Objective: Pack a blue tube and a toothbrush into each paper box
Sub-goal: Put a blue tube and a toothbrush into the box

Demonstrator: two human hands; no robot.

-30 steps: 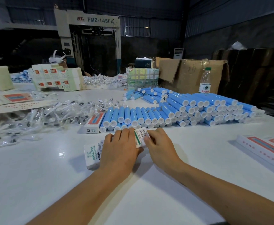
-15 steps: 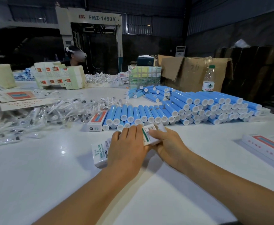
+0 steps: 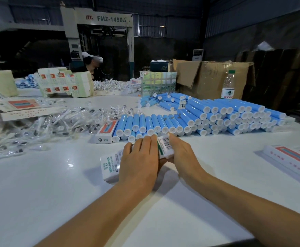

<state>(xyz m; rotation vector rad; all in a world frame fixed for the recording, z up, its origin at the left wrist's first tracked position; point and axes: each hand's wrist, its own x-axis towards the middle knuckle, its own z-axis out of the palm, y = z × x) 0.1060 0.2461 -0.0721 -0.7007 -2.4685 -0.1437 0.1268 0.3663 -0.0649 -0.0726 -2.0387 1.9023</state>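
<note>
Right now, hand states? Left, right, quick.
Left hand: holding the paper box, fingers draped over its top.
Right hand: gripping the box's barcode end.

A white paper box with green print lies on its side on the white table — just in front of the stacked, white-capped blue tubes, with clear-wrapped toothbrushes heaped left of those tubes.

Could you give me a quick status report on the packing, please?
Left hand and right hand both gripping paper box. Blue tubes stacked just beyond. Nothing in the way.
</note>
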